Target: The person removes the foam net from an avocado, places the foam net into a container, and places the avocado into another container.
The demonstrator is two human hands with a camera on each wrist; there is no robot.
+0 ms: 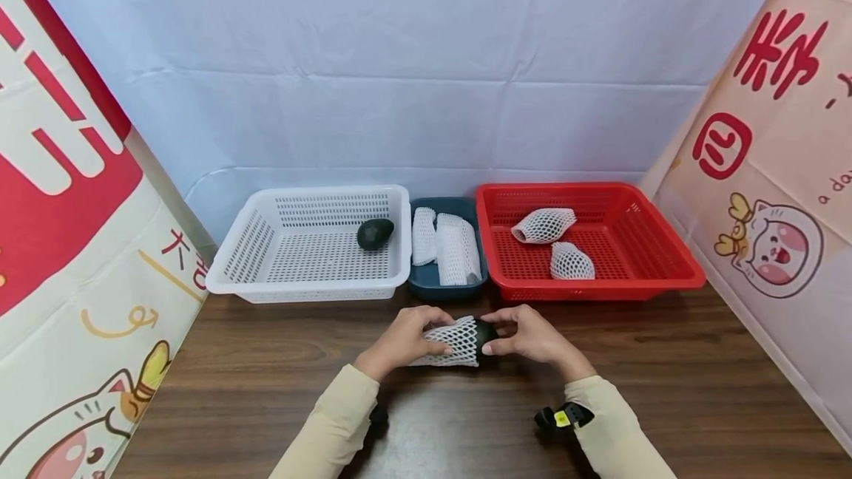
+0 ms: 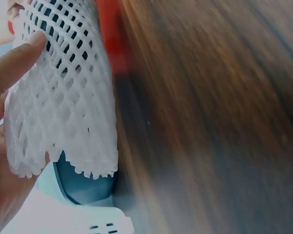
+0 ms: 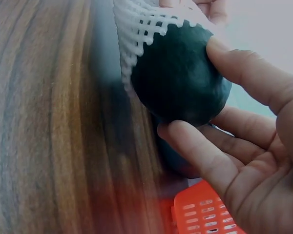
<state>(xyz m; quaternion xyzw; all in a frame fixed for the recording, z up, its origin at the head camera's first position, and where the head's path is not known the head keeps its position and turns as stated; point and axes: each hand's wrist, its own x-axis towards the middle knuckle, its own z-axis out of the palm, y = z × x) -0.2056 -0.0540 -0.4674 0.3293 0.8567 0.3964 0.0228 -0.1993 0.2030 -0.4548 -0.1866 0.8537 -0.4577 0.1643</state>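
Note:
A dark green avocado (image 3: 178, 75) sits partly inside a white foam net sleeve (image 2: 63, 107), just above or on the table in front of the baskets. My left hand (image 1: 404, 342) holds the sleeve from the left, its thumb (image 2: 17, 61) lying across the mesh. From the other side my right hand (image 1: 532, 336) grips the avocado's bare end between thumb and fingers, as the right wrist view shows. The sleeve's left end hangs loose past the fruit, its edge ragged. The rest of the avocado is hidden under the netting.
Behind the hands stand a white basket (image 1: 309, 294) with one bare avocado (image 1: 375, 233), a dark blue bin (image 1: 444, 292) of flat foam sleeves (image 1: 452, 250), and a red basket (image 1: 639, 242) with two net-covered fruits (image 1: 546, 225). Cloth hangs behind and on both sides.

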